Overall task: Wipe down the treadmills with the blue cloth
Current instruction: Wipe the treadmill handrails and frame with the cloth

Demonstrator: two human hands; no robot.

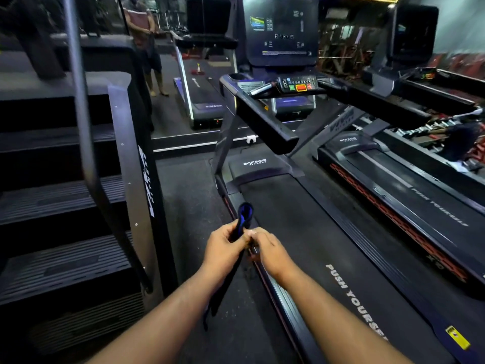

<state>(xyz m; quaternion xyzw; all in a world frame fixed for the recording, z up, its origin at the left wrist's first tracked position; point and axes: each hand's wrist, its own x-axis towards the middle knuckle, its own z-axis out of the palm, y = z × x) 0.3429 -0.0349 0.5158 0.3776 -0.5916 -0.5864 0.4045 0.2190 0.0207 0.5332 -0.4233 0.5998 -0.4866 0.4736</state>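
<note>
The blue cloth [244,215] is bunched into a dark strip, its top sticking up above my hands and its tail hanging down between my forearms. My left hand [224,249] is closed around its middle. My right hand [267,249] pinches it from the right, fingertips touching the left hand. Both hands hover over the left side rail of the nearest treadmill [301,232], whose black belt reads "PUSH YOURSELF". Its console [280,30] and handlebar [265,124] stand ahead. A second treadmill [409,185] lies parallel on the right.
A stair-climber machine [65,179] with a curved grey handrail [84,143] fills the left side. A strip of dark floor [189,206] runs between it and the treadmill. A mirror ahead reflects a standing person [147,43] and another treadmill [202,101].
</note>
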